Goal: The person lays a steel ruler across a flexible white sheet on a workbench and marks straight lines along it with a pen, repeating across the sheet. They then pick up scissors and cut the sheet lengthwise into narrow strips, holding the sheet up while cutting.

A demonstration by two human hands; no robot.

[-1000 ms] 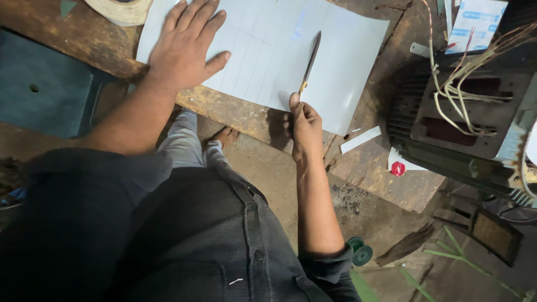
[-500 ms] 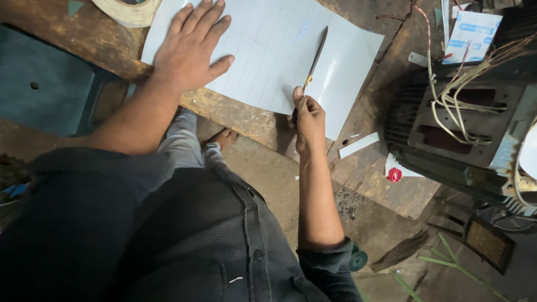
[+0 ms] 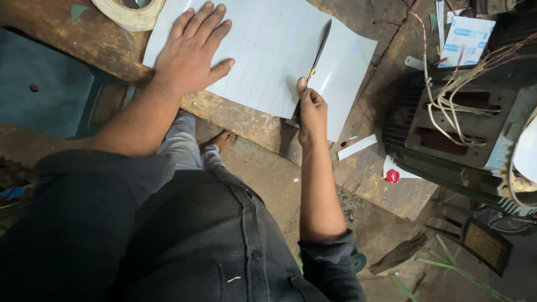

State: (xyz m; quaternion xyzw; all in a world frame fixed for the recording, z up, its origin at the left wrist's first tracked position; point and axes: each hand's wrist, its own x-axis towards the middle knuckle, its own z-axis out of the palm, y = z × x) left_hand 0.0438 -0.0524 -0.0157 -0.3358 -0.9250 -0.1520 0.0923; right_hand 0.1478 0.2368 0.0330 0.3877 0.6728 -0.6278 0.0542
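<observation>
A white sheet ruled with faint lines lies on a worn wooden bench. My left hand rests flat on the sheet's left part, fingers spread, pressing it down. My right hand grips the handles of a pair of scissors at the sheet's near edge. The blades point away from me along a ruled line, partway into the sheet. A narrow white strip lies on the bench just right of my right hand.
A roll of tape sits at the sheet's far left corner. An electric motor with loose wires stands to the right, a small red cap beside it. A teal metal plate lies left. Bare foot below.
The scissors have advanced farther into the sheet along the line. My left hand has stayed flat on the sheet; the view has shifted slightly.
</observation>
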